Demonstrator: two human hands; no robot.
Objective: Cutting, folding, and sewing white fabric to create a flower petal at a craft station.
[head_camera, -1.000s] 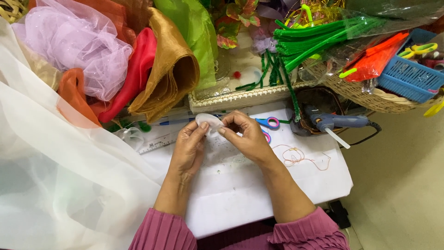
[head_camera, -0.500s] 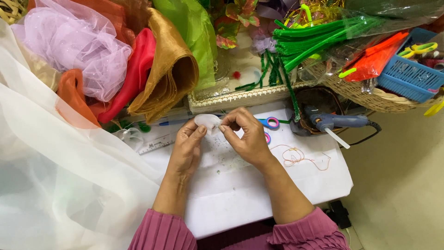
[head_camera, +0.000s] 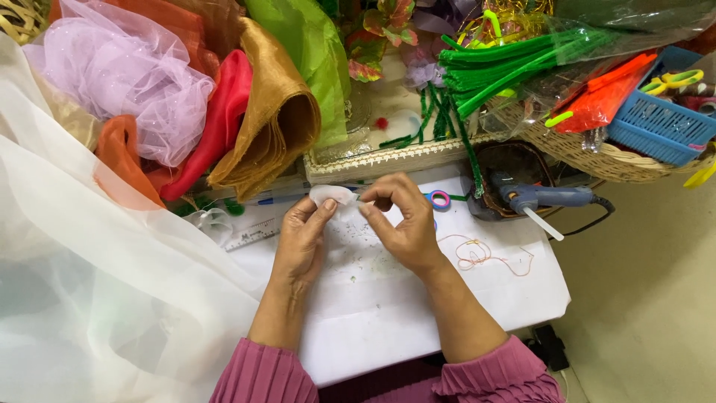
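Looks early on: the left hand (head_camera: 302, 239) pinches a small white fabric piece (head_camera: 330, 195) just above the white counter (head_camera: 418, 306), the right hand (head_camera: 403, 224) has its grip closed on something too fine to see beside it, and the glue gun (head_camera: 533, 198) and orange thread (head_camera: 481, 255) lie untouched.

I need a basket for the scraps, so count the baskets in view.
2. A blue plastic basket at the far right, sitting on a woven wicker basket beneath it. Others may be hidden under the fabrics.
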